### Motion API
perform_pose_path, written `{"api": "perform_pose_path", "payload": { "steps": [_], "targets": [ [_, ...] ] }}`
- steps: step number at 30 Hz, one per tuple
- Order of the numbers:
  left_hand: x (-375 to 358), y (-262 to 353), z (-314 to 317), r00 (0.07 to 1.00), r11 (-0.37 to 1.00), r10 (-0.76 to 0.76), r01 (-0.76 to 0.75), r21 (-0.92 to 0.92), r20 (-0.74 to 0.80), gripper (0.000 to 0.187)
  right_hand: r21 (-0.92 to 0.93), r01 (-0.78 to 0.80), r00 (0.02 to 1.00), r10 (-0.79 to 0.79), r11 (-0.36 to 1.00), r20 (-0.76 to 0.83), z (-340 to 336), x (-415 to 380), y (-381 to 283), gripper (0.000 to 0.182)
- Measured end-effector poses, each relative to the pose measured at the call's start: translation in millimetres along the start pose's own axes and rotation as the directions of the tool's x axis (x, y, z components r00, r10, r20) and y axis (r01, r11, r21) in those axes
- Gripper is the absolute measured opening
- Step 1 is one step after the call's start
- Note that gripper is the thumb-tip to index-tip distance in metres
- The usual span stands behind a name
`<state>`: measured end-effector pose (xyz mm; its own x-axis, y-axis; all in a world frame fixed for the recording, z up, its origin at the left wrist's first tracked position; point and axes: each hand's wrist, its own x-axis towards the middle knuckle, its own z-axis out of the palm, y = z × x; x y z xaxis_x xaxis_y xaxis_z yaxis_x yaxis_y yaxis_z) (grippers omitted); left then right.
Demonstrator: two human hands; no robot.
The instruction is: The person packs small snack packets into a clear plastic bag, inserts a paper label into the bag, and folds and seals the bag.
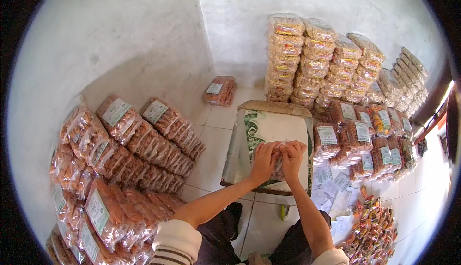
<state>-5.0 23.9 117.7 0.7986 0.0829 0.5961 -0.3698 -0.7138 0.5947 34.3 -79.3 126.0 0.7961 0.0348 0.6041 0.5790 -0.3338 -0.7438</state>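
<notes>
Both hands meet over a low table (pixel 285 123) with a pale top and a green printed strip along its left side. Between them is a clear plastic bag (pixel 277 171) with reddish-brown contents, mostly covered by the hands. My left hand (pixel 264 159) is closed on the bag's left upper part, fingers bent inward. My right hand (pixel 292 157) is closed on the same bag from the right, its fingertips close to the left ones. What exactly the fingertips pinch is hidden.
Stacked bags of brown snacks (pixel 139 145) fill the left side. Tall stacks of yellowish snack bags (pixel 285 54) stand against the back wall. More labelled bags (pixel 357 138), loose paper labels (pixel 331 183) and a pile of small colourful packets (pixel 372 226) lie to the right.
</notes>
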Motion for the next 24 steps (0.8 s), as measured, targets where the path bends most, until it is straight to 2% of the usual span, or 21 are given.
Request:
{"api": "perform_pose_path", "payload": {
  "steps": [5, 7, 10, 15, 18, 20, 21, 23, 24],
  "targets": [
    [2.3, -14.6, 4.8, 0.999, 0.999, 0.017, -0.019, -0.043, -0.039, 0.027, 0.003, 0.004, 0.999, -0.004, 1.0, 0.034, 3.8, 2.2, 4.6, 0.006],
    [4.5, -15.4, 2.9, 0.999, 0.986, -0.046, 0.041, -0.162, -0.022, 0.023, -0.013, 0.006, 0.999, -0.005, 1.0, 0.043, 2.6, 7.0, -1.9, 0.007],
    [7.2, -14.7, 1.9, 0.996, 0.972, -0.079, 0.066, -0.225, -0.049, 0.017, 0.001, 0.009, 0.999, -0.009, 1.0, 0.035, 6.2, 6.9, 1.7, 0.007],
    [7.1, -8.2, 5.1, 0.984, 0.976, -0.126, 0.1, -0.194, -0.126, 0.014, 0.041, 0.022, 1.0, -0.022, 0.999, 0.001, 8.1, 4.7, 3.8, 0.009],
    [8.6, -6.1, 8.4, 0.972, 0.971, -0.176, 0.146, -0.187, -0.155, 0.013, 0.0, -0.033, 0.999, 0.033, 0.999, 0.032, 5.6, 9.4, -1.7, 0.007],
    [12.4, -5.9, 8.7, 0.963, 0.961, -0.214, 0.177, -0.213, -0.165, 0.013, 0.121, -0.051, 0.996, 0.06, 0.991, -0.073, -2.5, 18.7, -14.0, 0.008],
    [14.4, -7.8, 7.6, 0.966, 0.961, -0.208, 0.172, -0.215, -0.155, 0.013, 0.119, -0.051, 0.995, 0.061, 0.992, -0.075, -9.9, 26.2, -15.4, 0.008],
    [16.8, -12.8, 8.1, 0.968, 0.96, -0.205, 0.171, -0.22, -0.146, 0.013, -0.055, -0.01, 1.0, 0.01, 0.998, -0.006, -33.7, 41.4, -5.9, 0.013],
    [18.5, -16.2, 9.6, 0.954, 0.945, -0.26, 0.218, -0.244, -0.152, 0.014, -0.162, 0.123, 0.986, -0.102, 0.979, 0.134, -44.9, 45.0, 2.5, 0.016]
  ]
}}
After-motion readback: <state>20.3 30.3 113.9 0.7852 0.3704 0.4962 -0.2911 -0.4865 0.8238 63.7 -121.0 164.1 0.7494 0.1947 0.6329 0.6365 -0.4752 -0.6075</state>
